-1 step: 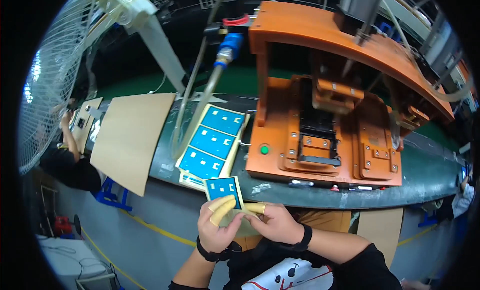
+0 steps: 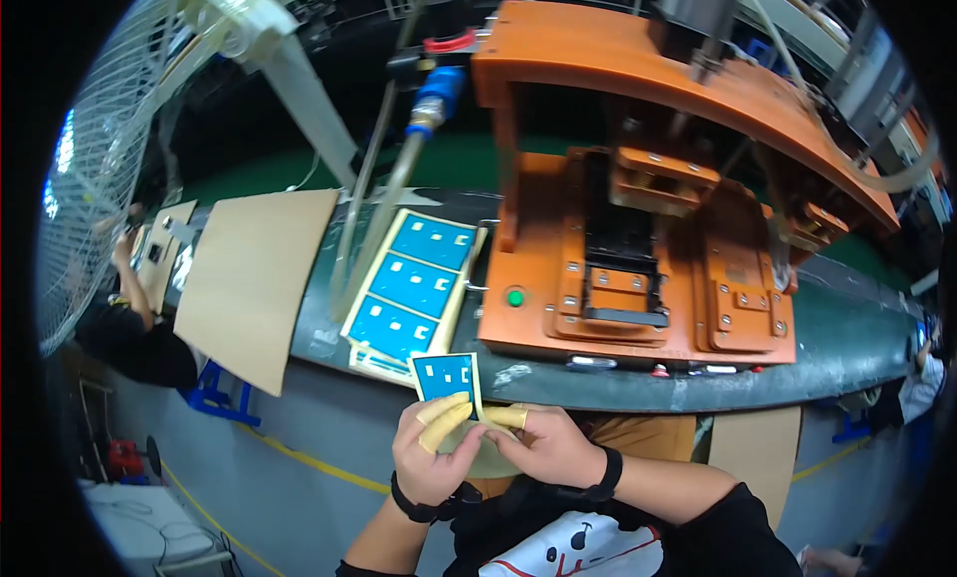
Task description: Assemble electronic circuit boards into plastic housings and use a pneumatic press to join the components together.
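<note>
Blue film with small pale cut-outs, a square piece (image 2: 446,375) edged in yellow, stands upright just below the middle of the view, pinched at its lower edge between both hands. The risk, as I judge it, lies in that thin grip: only the fingertips hold it, so a slip or twist could crease the piece, let it drop toward the grey floor (image 2: 299,428) at seven o'clock, or smear its face. The left hand (image 2: 431,455) is nearly closed, its yellow-capped fingers (image 2: 442,425) pressed to the piece's lower left edge; the right hand (image 2: 543,445) is likewise narrow, one capped fingertip (image 2: 503,416) meeting the lower right corner, with a pale backing (image 2: 488,459) seemingly cupped beneath both palms. Each wrist wears a black band. At eleven o'clock from the hands, well apart from them, a stack of matching blue sheets (image 2: 412,286) lies on the dark green bench (image 2: 847,348). At one o'clock sits an orange press fixture (image 2: 638,278) with a green button (image 2: 514,298) on its front; whether its black nest is loaded I cannot tell. A brown cardboard sheet (image 2: 254,278) leans at ten o'clock, beside a wire fan guard (image 2: 95,178) at the rim.
</note>
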`<state>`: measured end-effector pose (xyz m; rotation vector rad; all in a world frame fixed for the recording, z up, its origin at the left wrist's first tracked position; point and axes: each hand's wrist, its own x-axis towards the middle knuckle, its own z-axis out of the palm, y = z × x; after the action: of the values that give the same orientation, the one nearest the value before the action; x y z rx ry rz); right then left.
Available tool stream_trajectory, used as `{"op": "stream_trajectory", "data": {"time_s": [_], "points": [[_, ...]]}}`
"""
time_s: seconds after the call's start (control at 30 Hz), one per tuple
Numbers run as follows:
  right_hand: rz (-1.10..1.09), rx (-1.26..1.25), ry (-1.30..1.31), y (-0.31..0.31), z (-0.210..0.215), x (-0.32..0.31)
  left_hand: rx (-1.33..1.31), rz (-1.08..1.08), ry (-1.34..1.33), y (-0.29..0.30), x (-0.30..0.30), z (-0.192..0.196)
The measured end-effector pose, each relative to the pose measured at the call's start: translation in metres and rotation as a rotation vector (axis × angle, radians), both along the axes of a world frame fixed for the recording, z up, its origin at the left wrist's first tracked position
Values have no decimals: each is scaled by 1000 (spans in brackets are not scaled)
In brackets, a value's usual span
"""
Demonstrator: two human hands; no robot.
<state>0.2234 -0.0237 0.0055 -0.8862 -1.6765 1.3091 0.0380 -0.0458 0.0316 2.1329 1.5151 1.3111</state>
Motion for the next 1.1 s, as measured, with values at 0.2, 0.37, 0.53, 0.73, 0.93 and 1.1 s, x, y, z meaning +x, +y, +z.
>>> {"op": "stream_trajectory", "data": {"time_s": [0.2, 0.37, 0.53, 0.73, 0.93, 1.1], "points": [[-34, 112, -103, -15, 18, 52, -29, -170, -154, 4, 33, -9], [-245, 100, -63, -44, 24, 130, -278, -256, -690, 7, 52, -20], [-665, -487, 223, -124, -3, 253, -291, -364, -953, 18, 50, -28], [-1159, -992, 590, -272, -172, 331, -350, -435, -780, 31, 72, -51], [-1239, -1322, 697, -328, -277, 319, -398, -476, -619, 23, 88, -28], [-1418, -1231, 803, -328, -299, 327, -420, -448, -558, 23, 86, -25]]}}
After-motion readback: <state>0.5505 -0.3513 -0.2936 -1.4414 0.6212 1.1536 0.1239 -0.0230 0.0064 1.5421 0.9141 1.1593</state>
